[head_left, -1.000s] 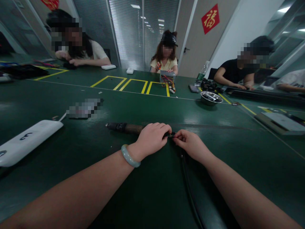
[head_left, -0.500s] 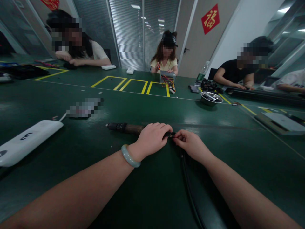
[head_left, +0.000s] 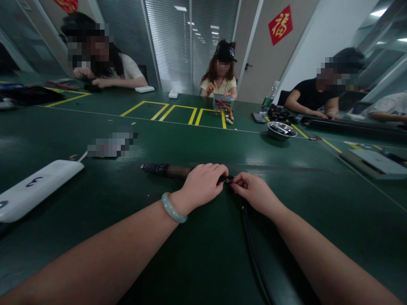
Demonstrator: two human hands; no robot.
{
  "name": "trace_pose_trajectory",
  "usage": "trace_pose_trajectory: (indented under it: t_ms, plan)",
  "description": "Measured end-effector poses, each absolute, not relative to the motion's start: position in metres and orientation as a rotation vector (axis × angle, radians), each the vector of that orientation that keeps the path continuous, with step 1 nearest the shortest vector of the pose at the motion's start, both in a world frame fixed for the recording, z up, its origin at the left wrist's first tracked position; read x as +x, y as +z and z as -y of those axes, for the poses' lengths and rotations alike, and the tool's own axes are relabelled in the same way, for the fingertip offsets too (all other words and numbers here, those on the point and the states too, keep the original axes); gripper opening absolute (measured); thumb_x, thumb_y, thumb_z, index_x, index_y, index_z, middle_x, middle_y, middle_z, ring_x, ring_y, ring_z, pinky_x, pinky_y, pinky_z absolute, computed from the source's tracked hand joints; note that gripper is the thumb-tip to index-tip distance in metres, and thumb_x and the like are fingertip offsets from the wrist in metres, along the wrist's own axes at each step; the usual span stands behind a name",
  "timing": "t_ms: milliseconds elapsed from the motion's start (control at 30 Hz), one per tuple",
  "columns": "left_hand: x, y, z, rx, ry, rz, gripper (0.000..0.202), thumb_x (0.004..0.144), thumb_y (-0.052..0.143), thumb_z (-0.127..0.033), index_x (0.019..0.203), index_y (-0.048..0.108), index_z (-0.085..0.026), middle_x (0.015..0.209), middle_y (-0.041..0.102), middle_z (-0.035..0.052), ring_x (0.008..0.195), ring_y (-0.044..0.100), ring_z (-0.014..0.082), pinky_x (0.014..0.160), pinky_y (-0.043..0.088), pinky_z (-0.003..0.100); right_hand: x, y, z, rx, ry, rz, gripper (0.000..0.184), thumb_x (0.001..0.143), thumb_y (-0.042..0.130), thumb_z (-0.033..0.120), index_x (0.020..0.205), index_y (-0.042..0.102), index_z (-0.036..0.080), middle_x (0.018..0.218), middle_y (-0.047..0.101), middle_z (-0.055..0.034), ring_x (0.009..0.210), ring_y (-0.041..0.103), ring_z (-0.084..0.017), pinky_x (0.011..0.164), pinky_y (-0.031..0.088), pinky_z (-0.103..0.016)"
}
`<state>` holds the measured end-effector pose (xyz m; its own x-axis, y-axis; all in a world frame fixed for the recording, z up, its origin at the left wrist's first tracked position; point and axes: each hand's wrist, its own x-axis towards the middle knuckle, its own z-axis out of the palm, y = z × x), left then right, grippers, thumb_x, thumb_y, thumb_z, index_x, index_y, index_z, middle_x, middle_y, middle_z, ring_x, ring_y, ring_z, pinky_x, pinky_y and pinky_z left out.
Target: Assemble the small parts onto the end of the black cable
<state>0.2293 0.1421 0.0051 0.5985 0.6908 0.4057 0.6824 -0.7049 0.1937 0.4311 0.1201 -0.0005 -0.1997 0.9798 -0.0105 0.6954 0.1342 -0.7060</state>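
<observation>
A dark electric screwdriver [head_left: 178, 171] lies on the green table, its tip toward the left. My left hand [head_left: 203, 182], with a pale green bangle [head_left: 173, 208] on the wrist, is wrapped round the rear part of the screwdriver. Close against its tail end, my right hand [head_left: 251, 188] pinches a small dark piece, apparently the connector [head_left: 228, 180] of the cable. From below the right hand a black cable [head_left: 249, 241] runs down to the bottom of the picture. The fingers hide how connector and screwdriver meet.
A white power bank-like box [head_left: 41, 186] marked 3 lies at the left, near a blurred-out flat object [head_left: 111, 145]. A metal bowl [head_left: 282, 130] stands at the back right. Several people sit around the table, one behind a grey box [head_left: 223, 101] with coloured wires.
</observation>
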Motion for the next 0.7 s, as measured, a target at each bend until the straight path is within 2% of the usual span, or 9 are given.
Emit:
trace_pose_trajectory:
  t_ms: [167,567,700]
  plan:
    - [0.2292,0.0058,-0.1422,2.799,0.695,-1.177,0.009,0.085,0.055,-0.019,0.094,0.057,-0.022,0.096,0.062,0.0008,0.091,0.057,0.0193,0.079,0.041,0.035,0.432,-0.0025,-0.1204,-1.596,0.843,1.946,0.012,0.084,0.058,0.031,0.088,0.063,0.021,0.076,0.068,0.0015,0.062,0.06,-0.012,0.055,0.042,-0.023]
    - [0.2292,0.0067,-0.1417,2.782,0.714,-1.182,0.013,0.086,0.056,-0.02,0.098,0.057,-0.021,0.098,0.063,0.0019,0.091,0.057,0.0194,0.079,0.042,0.035,0.4318,-0.0015,-0.1203,-1.603,0.832,1.953,0.011,0.084,0.059,0.03,0.087,0.063,0.021,0.076,0.068,0.0019,0.063,0.06,-0.012,0.056,0.042,-0.022]
    - [0.2295,0.0057,-0.1424,2.79,0.711,-1.17,0.009,0.086,0.055,-0.019,0.094,0.057,-0.021,0.096,0.063,0.002,0.091,0.058,0.0197,0.079,0.043,0.035,0.4312,-0.0006,-0.1204,-1.599,0.829,1.953,0.011,0.084,0.058,0.031,0.087,0.063,0.021,0.076,0.068,0.0013,0.063,0.06,-0.012,0.056,0.042,-0.023]
